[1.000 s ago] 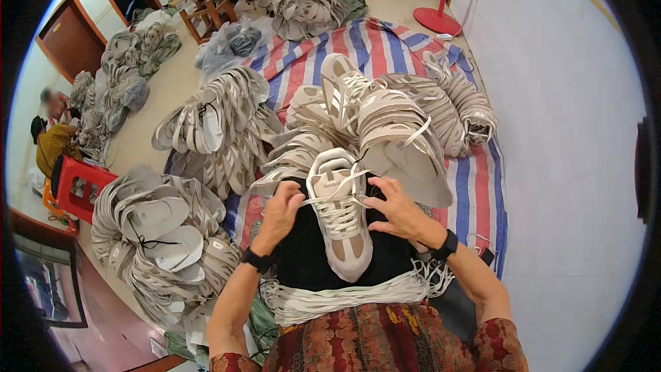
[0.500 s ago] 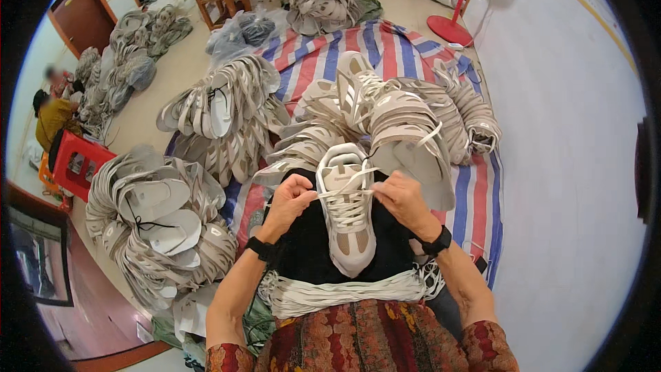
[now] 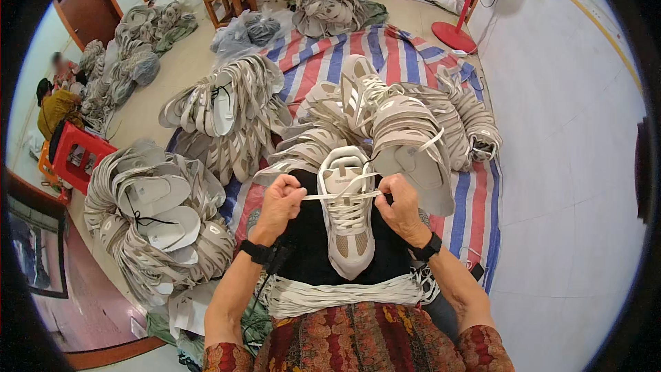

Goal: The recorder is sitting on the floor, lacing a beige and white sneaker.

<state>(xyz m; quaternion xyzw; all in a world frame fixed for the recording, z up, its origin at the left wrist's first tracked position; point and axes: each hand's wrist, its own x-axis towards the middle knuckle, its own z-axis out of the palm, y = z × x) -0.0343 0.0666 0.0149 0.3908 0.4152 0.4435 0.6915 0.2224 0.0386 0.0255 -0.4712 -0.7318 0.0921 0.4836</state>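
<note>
A beige and white sneaker upper (image 3: 350, 224) lies on the black cloth (image 3: 394, 255) over my lap, its toe toward me. Flat cream laces (image 3: 344, 198) run crisscross through its eyelets. My left hand (image 3: 281, 200) pinches one lace end left of the shoe. On the other side my right hand (image 3: 401, 205) is closed on the other lace end. Between both hands the lace stretches nearly level across the upper, below the tongue. A bundle of loose cream laces (image 3: 337, 295) rests across my waist.
Stacked shoe uppers (image 3: 413, 145) lie just beyond my lap on a striped sheet (image 3: 475, 213). More bundles (image 3: 158, 213) rise at the left. A red stool (image 3: 79, 155) and two people (image 3: 55, 110) are farther left. A red fan base (image 3: 454, 38) stands by the right wall.
My left hand has moved slightly left and the lace between the hands is drawn out longer and straighter. My right hand has turned a little and sits slightly lower.
</note>
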